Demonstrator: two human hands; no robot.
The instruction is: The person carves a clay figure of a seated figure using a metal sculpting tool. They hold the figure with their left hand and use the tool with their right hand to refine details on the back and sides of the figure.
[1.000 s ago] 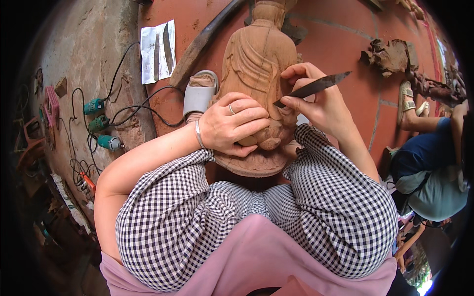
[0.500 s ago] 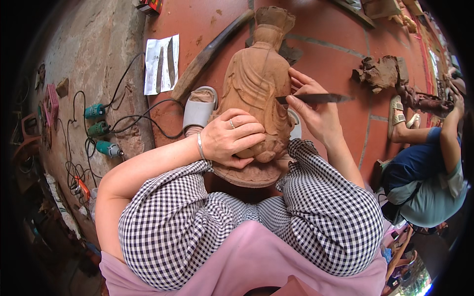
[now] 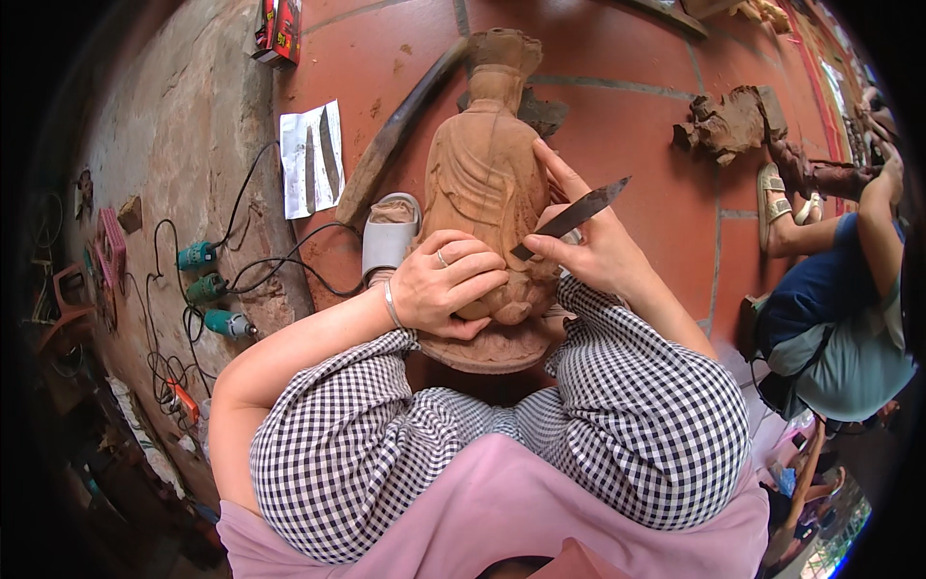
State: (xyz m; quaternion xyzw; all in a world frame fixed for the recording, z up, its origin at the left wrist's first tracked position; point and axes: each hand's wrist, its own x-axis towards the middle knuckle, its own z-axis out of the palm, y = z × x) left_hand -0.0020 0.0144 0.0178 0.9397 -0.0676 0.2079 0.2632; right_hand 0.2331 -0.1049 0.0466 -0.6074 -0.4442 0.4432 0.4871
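Observation:
A brown carved wooden statue [image 3: 479,159] of a robed figure stretches away from me between my knees, its round base [image 3: 479,355] nearest me. My left hand [image 3: 446,282] is closed over the statue's lower part, gripping it, with the fingers curled. In my right hand [image 3: 600,249] is a dark, flat carving knife [image 3: 585,208], pinched near the thumb. One end of the knife meets the lower front of the statue; its pointed end sticks up to the right. My right index finger stretches along the statue's side.
Two dark blades lie on a white paper [image 3: 298,183] at the left. Beside it a wooden beam [image 3: 386,145] slants along the tiled floor. Green power tools [image 3: 228,323] with tangled cords sit farther left. A rough carving [image 3: 728,124] lies at right, near a seated person [image 3: 820,309].
My right hand has turned the knife, so its pointed end now angles upward, and its other end sits lower on the statue. My left hand keeps its hold. The whole view has shifted slightly.

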